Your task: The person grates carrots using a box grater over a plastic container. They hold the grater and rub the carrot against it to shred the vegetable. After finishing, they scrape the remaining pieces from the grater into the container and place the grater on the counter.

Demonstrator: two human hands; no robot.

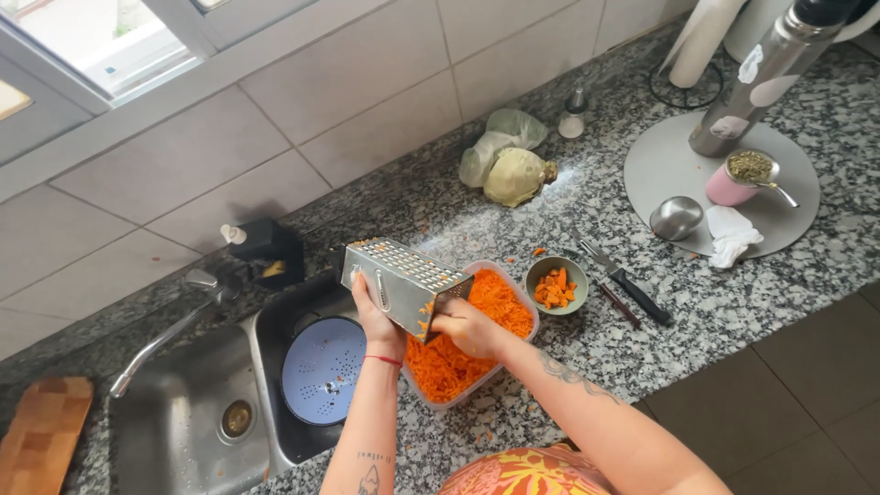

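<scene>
From the head camera, looking down, the person's left hand (374,312) is wrapped around the top end of a metal box grater (403,281), which is tilted over a clear plastic container (477,390) heaped with grated carrot (458,353). The right hand (463,327) is closed with its fingers pressed against the grater's lower face, just above the carrot pile; whatever piece it grips is hidden by the fingers. The left wrist wears a thin red band (383,360), and both forearms carry small tattoos.

The container sits on the speckled granite desk (697,312), just right of a steel sink (183,412). In the nearer sink basin lies a pale blue perforated lid or strainer (323,368), and a tap (170,330) arches over the other basin. A wooden board (41,435) rests at the far left edge.

Just right of the container stands a small green bowl (556,285) holding carrot pieces, with a dark-handled knife (632,284) beside it. Farther back on the desk lies a cabbage (515,174) with loose leaves, near a small shaker (574,115). At the right, a round grey mat (674,160) carries a steel flask (765,73), a pink cup (733,183) filled with green herb, a small steel bowl (676,218) and a crumpled white cloth (731,234).
</scene>
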